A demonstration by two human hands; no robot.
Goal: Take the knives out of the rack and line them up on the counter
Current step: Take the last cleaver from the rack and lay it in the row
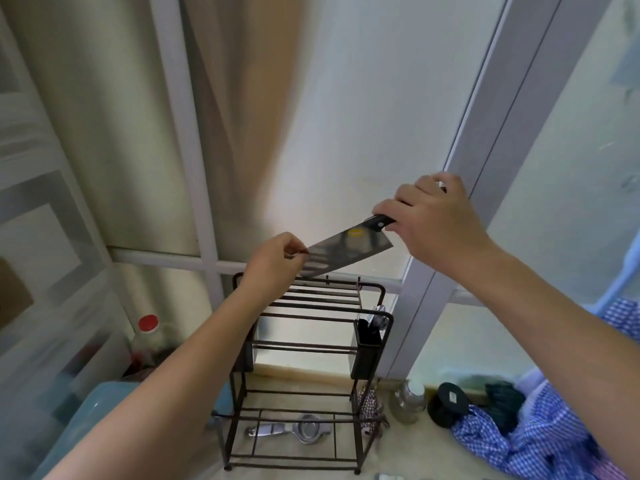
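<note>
A wide steel cleaver (pixel 346 252) with a black handle hangs in the air just above the dark wire rack (pixel 304 372). My right hand (pixel 433 223) grips the handle at the upper right. My left hand (pixel 277 259) pinches the blade's far tip between thumb and fingers. The blade is tilted, tip lower than handle. The rack's top slots below the cleaver look empty. A small black side holder (pixel 367 344) on the rack's right holds a metal-handled tool.
The beige counter (pixel 298 386) carries a metal squeezer (pixel 294 431) under the rack, a steel bottle (pixel 408 400), a black round object (pixel 448 405) and blue checked cloth (pixel 540 438) at right. A red-capped bottle (pixel 149 336) and a blue container (pixel 90 410) stand left. A window lies behind.
</note>
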